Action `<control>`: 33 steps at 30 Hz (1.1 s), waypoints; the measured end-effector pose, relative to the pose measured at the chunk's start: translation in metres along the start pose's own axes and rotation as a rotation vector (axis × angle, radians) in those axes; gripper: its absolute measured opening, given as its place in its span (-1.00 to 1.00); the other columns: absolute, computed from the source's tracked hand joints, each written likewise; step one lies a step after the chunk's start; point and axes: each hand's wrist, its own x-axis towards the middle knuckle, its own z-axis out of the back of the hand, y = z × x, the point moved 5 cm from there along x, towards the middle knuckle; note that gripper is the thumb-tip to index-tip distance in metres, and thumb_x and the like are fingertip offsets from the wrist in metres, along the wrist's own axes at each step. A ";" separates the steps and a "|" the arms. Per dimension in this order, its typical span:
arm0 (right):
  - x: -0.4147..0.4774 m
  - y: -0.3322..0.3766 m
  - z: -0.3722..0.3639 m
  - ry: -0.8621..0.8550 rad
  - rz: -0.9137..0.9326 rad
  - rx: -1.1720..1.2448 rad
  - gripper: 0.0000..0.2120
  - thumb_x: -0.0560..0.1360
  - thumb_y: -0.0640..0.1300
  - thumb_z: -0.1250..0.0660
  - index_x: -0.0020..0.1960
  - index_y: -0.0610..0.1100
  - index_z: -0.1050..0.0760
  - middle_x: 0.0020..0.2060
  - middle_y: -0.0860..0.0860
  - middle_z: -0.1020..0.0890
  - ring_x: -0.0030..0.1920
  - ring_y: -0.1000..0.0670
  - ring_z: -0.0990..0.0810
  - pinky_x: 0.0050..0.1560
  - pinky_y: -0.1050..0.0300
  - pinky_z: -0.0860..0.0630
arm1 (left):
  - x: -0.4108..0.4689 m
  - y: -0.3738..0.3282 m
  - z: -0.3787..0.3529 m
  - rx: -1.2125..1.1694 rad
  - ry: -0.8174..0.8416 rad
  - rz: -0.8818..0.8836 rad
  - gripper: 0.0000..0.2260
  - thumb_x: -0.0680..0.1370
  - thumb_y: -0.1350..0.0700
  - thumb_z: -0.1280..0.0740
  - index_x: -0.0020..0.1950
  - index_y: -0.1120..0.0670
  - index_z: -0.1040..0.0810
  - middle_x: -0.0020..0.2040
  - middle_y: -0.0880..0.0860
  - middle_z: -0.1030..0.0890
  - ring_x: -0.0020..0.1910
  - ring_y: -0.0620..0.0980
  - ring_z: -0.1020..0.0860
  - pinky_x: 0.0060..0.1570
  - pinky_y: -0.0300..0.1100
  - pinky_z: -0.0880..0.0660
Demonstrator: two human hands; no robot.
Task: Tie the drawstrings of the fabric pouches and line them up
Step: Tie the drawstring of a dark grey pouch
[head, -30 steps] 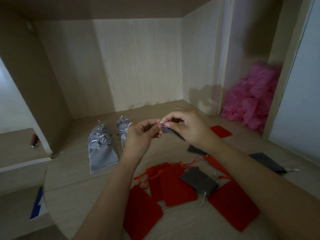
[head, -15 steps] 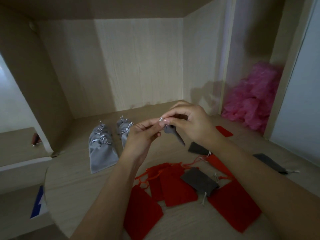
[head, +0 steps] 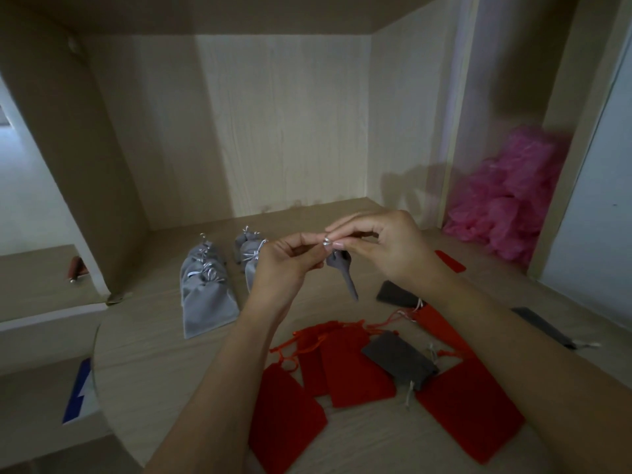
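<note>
A small dark grey pouch hangs in the air above the wooden table. My left hand and my right hand both pinch its silver drawstring at the cinched top. Behind my left hand lie tied light grey pouches in two groups, one to the left and one partly hidden by my left hand. Several flat red pouches with loose red strings lie near me. Among them lies a dark grey pouch, with another further back.
A pile of pink plastic fills the corner at the right. One more dark pouch lies at the far right, and a red pouch shows behind my right wrist. Wooden walls close the back and left. A lower shelf sits left.
The held pouch has risen off the table and now hangs straight down from the string. Both hands have lifted slightly and stay pinched on the drawstring.
</note>
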 end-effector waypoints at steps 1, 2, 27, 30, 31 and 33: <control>0.000 -0.001 0.000 0.002 -0.018 0.015 -0.84 0.41 -0.30 -0.42 -0.05 -0.13 -0.66 -0.11 0.08 -0.67 -0.05 0.19 -0.63 0.03 0.34 -0.51 | 0.000 -0.001 0.000 0.009 0.003 -0.009 -0.90 0.47 0.33 -0.36 -0.05 0.26 -0.62 -0.23 0.14 -0.65 -0.23 0.05 -0.51 -0.23 -0.31 -0.47; -0.001 -0.001 0.000 0.002 -0.029 0.029 -0.84 0.41 -0.30 -0.42 -0.04 -0.13 -0.66 -0.11 0.09 -0.67 -0.05 0.20 -0.64 0.03 0.35 -0.51 | 0.001 -0.002 0.001 0.013 0.005 -0.013 -0.90 0.46 0.33 -0.36 -0.05 0.27 -0.62 -0.24 0.17 -0.64 -0.24 0.05 -0.49 -0.26 -0.33 -0.47; 0.003 -0.007 -0.001 -0.003 -0.148 0.246 -0.86 0.40 -0.29 -0.43 -0.15 -0.07 -0.63 -0.19 0.00 -0.68 -0.12 0.05 -0.65 0.01 0.17 -0.56 | 0.000 0.000 -0.001 -0.160 0.053 0.075 -0.80 0.42 0.24 -0.35 -0.01 0.31 -0.59 -0.22 0.12 -0.61 -0.25 -0.03 -0.48 -0.23 -0.33 -0.48; 0.003 -0.006 -0.001 -0.007 -0.154 0.259 -0.83 0.40 -0.33 -0.42 -0.15 -0.07 -0.63 -0.11 0.03 -0.68 -0.06 0.06 -0.66 0.05 0.18 -0.57 | 0.001 0.002 0.000 -0.206 0.056 0.114 -0.89 0.49 0.27 -0.29 -0.08 0.25 -0.60 -0.29 0.07 -0.60 -0.27 -0.07 -0.50 -0.24 -0.33 -0.48; 0.002 -0.006 -0.001 -0.007 -0.158 0.257 -0.83 0.40 -0.34 -0.42 -0.14 -0.09 -0.64 -0.10 0.02 -0.68 -0.06 0.06 -0.67 0.04 0.19 -0.57 | 0.001 0.002 0.000 -0.205 0.055 0.119 -0.88 0.51 0.27 -0.27 -0.09 0.25 -0.60 -0.29 0.08 -0.60 -0.27 -0.07 -0.52 -0.24 -0.33 -0.49; 0.001 -0.005 -0.001 -0.010 -0.158 0.225 -0.84 0.39 -0.34 -0.43 -0.13 -0.11 -0.65 -0.13 0.01 -0.69 -0.09 0.07 -0.67 0.00 0.22 -0.58 | 0.001 0.001 0.000 -0.173 0.053 0.117 -0.88 0.51 0.30 -0.27 -0.11 0.25 -0.61 -0.31 0.07 -0.61 -0.29 -0.10 -0.55 -0.24 -0.33 -0.50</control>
